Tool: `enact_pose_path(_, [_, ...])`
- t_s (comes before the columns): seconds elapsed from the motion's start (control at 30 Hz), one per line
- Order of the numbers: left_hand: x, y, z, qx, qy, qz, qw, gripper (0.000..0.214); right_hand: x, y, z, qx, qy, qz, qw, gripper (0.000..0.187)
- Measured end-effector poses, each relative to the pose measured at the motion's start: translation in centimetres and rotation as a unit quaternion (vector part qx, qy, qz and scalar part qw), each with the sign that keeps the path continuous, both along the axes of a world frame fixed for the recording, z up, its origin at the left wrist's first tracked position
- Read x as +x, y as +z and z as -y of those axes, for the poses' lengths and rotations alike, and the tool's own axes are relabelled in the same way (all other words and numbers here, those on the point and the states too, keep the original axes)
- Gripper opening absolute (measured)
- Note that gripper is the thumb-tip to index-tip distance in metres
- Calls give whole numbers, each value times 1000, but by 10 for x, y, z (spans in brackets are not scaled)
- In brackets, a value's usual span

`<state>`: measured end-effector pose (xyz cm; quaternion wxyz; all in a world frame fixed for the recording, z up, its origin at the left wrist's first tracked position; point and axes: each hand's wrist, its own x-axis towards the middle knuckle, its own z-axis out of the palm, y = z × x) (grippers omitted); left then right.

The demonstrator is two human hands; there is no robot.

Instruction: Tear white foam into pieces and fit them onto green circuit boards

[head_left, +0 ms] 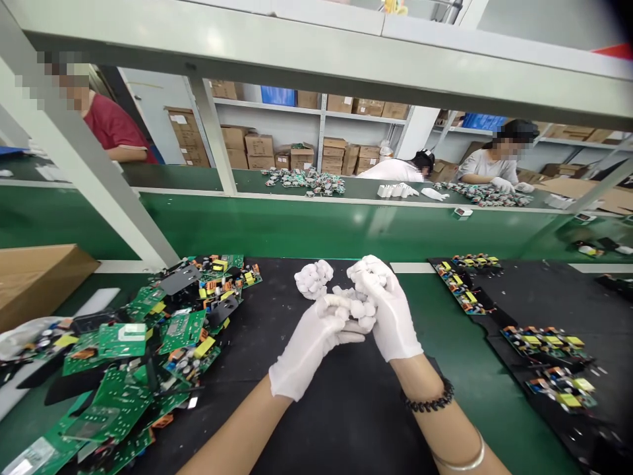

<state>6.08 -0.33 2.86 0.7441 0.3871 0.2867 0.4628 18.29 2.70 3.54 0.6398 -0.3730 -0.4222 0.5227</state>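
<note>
Both my hands wear white cloth gloves and meet over a black mat (316,409) at the centre of the bench. My left hand (309,343) has its fingers curled against the fingers of my right hand (388,310), whose fingertips are bunched as if pinching or tugging the glove cloth. I cannot see any separate object between them. A small bundle of white glove material (312,277) lies on the mat just beyond my left hand. My right wrist carries a black bead bracelet (429,399) and a silver bangle.
A large heap of green circuit boards (148,349) covers the mat's left side, beside a cardboard box (34,277). Rows of boards (544,343) lie on black mats at right. Several people work at a far green bench (297,224) behind white frame posts.
</note>
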Motion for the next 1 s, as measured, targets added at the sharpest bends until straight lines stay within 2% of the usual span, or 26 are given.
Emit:
enact_pose_path(0.1, [2,0,-1,-8,-5,-75,997,21,-8,-5,0,-6,-17,6,1000,32])
enact_pose_path(0.2, [3,4,1,39,54,-168,983,14,-11,-4,5,-25,-31,-2,999,40])
enact_pose_path(0.27, [0,5,3,47,80,-232,968,13,-8,-1,9,-51,-18,9,999,39])
enact_pose_path(0.33, [-4,3,5,38,71,-292,953,16,-4,4,11,-77,-15,7,997,38])
enact_pose_path(0.43, [-8,-4,7,54,19,-331,942,19,2,10,12,-78,-24,-19,996,36])
enact_pose_path(0.5, [-5,-7,9,88,17,-339,937,33,3,11,11,-55,-33,-29,998,36])
enact_pose_path(0.57, [1,-8,11,137,53,-346,926,56,-1,9,11,-36,-56,-42,997,39])
enact_pose_path(0.63, [7,-7,14,183,86,-360,911,74,-6,4,11,-46,-63,-55,995,46])
enact_pose_path(0.67, [10,-5,14,197,95,-367,904,75,-8,1,10,-62,-53,-60,995,49])
enact_pose_path(0.73, [12,-2,15,202,101,-373,900,56,-13,-4,9,-89,-22,-73,993,53])
enact_pose_path(0.83, [6,3,11,180,88,-351,915,25,-14,-8,6,-85,-10,-85,993,50])
enact_pose_path(0.93, [-8,5,1,143,64,-290,944,21,-12,-7,3,-95,19,-56,994,35])
enact_pose_path(1.0, [-16,4,-6,150,75,-264,950,24,-9,-6,1,-98,54,-39,993,29])
